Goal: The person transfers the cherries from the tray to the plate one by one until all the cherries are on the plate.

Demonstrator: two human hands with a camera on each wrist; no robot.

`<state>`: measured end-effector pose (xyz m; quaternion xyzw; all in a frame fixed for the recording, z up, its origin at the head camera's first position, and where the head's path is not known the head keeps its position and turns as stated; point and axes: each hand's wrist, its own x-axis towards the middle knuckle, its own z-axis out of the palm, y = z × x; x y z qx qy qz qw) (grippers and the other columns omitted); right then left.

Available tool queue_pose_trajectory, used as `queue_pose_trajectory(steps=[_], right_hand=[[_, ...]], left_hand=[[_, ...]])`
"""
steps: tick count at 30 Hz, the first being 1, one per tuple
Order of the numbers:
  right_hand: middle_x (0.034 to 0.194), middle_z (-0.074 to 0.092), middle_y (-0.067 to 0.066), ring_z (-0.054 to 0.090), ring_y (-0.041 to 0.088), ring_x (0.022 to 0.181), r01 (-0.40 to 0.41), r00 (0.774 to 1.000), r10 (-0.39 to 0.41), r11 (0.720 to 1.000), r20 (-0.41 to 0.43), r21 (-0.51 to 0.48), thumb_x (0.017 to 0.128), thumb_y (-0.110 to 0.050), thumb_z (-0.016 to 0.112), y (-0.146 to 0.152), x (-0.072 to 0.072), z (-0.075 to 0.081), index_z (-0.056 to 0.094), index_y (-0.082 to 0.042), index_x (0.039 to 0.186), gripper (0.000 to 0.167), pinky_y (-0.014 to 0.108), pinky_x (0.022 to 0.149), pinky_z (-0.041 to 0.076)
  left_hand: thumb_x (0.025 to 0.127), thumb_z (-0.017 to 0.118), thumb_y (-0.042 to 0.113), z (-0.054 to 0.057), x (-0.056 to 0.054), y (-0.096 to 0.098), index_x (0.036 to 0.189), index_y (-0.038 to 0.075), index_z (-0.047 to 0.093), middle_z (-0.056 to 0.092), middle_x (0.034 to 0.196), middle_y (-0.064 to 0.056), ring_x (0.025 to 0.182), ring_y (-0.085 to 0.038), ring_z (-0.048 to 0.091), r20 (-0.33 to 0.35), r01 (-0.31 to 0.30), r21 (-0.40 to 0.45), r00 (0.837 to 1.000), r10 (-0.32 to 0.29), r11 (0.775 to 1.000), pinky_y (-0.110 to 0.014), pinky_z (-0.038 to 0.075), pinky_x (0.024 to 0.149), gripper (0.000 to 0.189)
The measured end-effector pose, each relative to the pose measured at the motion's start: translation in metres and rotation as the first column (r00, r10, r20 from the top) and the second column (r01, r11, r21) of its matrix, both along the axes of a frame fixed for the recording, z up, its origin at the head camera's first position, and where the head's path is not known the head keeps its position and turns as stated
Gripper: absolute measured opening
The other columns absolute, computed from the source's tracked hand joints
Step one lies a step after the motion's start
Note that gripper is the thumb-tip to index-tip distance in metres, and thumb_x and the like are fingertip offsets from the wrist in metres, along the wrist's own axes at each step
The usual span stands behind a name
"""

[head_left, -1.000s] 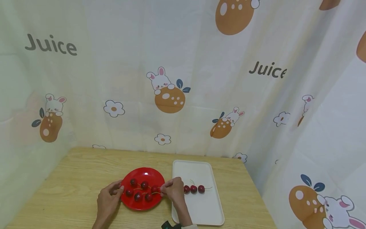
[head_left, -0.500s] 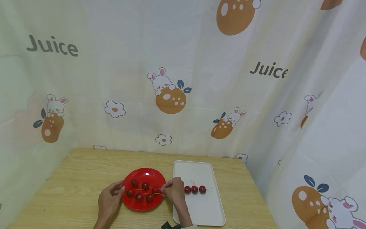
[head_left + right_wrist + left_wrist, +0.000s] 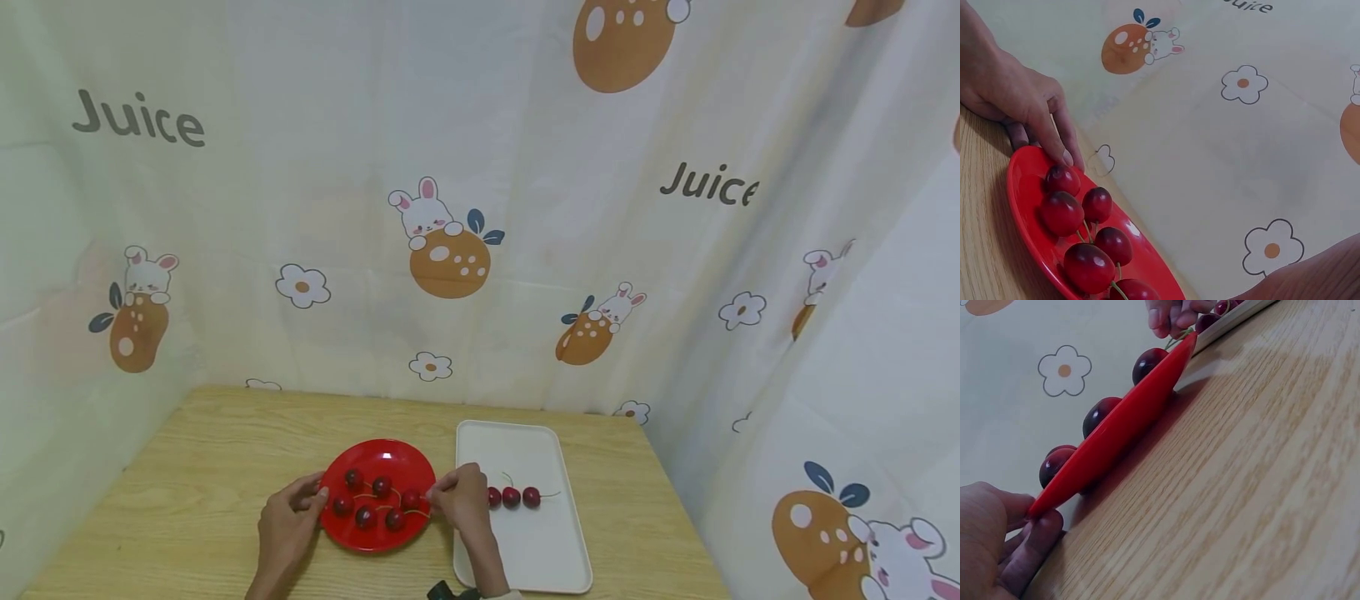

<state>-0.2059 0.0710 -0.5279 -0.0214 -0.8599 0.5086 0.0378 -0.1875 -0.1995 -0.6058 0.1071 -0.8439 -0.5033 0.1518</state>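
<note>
A red plate (image 3: pixel 375 542) on the wooden table holds several dark red cherries (image 3: pixel 365 517) with thin green stems. My left hand (image 3: pixel 288 521) holds the plate's left rim, the thumb over the edge; in the left wrist view its fingers (image 3: pixel 1041 540) reach under the rim. At the plate's right edge, my right hand (image 3: pixel 461 500) has thumb and index finger together, pinching the stem of the rightmost cherry (image 3: pixel 410 500). This cherry is still in the plate. The left wrist view shows green stems (image 3: pixel 1177 341) right by those fingertips; the exact contact is small.
A white rectangular tray (image 3: pixel 536 550) lies right of the plate, partly behind the right forearm. Cherries (image 3: pixel 512 497) stand in a row on it, the leftmost partly covered by the right hand. A printed curtain (image 3: pixel 337 208) hangs behind and beside the table (image 3: pixel 225 433).
The right fingertips and the nearest cherries have shifted very slightly to the right. The left hand keeps its hold on the plate. The whole head view has drifted a little.
</note>
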Motion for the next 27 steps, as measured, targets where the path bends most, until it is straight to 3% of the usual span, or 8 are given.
queue_pose_trajectory(steps=[6,13,18,22,27], right_hand=[[0.065,0.074,0.010,0.075,0.025,0.058,-0.005,1.000,0.005,1.000,-0.007,-0.010,0.085,0.007,0.085,0.003,0.002,0.002,0.081,0.006,0.080,0.007,0.024,0.054,0.056],[0.066,0.074,0.009,0.066,0.011,0.057,0.019,1.000,-0.018,1.000,-0.018,0.024,0.084,0.004,0.087,0.008,0.004,0.003,0.082,0.005,0.081,0.006,0.024,0.056,0.053],[0.066,0.075,0.010,0.073,0.021,0.060,0.025,1.000,-0.025,1.000,-0.015,-0.014,0.084,0.003,0.087,0.013,0.008,0.004,0.082,0.007,0.082,0.007,0.024,0.057,0.055],[0.066,0.076,0.013,0.077,0.028,0.062,0.023,0.999,-0.024,0.999,-0.030,-0.043,0.084,0.003,0.087,0.017,0.008,0.004,0.082,0.008,0.082,0.008,0.022,0.055,0.053],[0.067,0.077,0.014,0.072,0.016,0.058,0.015,1.000,-0.017,0.998,-0.026,-0.056,0.084,0.003,0.088,0.025,0.007,0.005,0.082,0.007,0.081,0.007,0.022,0.055,0.050]], left_hand=[[0.103,0.075,0.014,0.003,0.001,0.001,0.136,0.008,0.076,0.082,0.120,-0.016,0.086,-0.005,0.076,0.005,0.009,0.018,1.000,-0.009,1.000,-0.018,0.050,0.083,0.033],[0.104,0.075,0.015,0.001,0.000,0.000,0.137,0.008,0.075,0.082,0.120,-0.016,0.088,-0.008,0.077,0.024,0.010,0.016,1.000,-0.010,1.000,-0.019,0.050,0.084,0.034],[0.104,0.073,0.017,0.000,0.000,0.001,0.139,0.009,0.075,0.081,0.122,-0.015,0.091,-0.010,0.076,0.055,0.004,0.002,0.998,-0.004,1.000,-0.021,0.048,0.086,0.035],[0.103,0.074,0.016,-0.001,0.000,0.001,0.137,0.008,0.076,0.082,0.120,-0.015,0.088,-0.009,0.077,0.035,0.001,0.002,0.999,-0.001,1.000,-0.020,0.049,0.084,0.034],[0.103,0.076,0.017,-0.002,0.000,0.000,0.136,0.007,0.076,0.082,0.118,-0.015,0.086,-0.004,0.074,-0.001,0.007,0.001,1.000,-0.007,1.000,-0.018,0.051,0.081,0.034]])
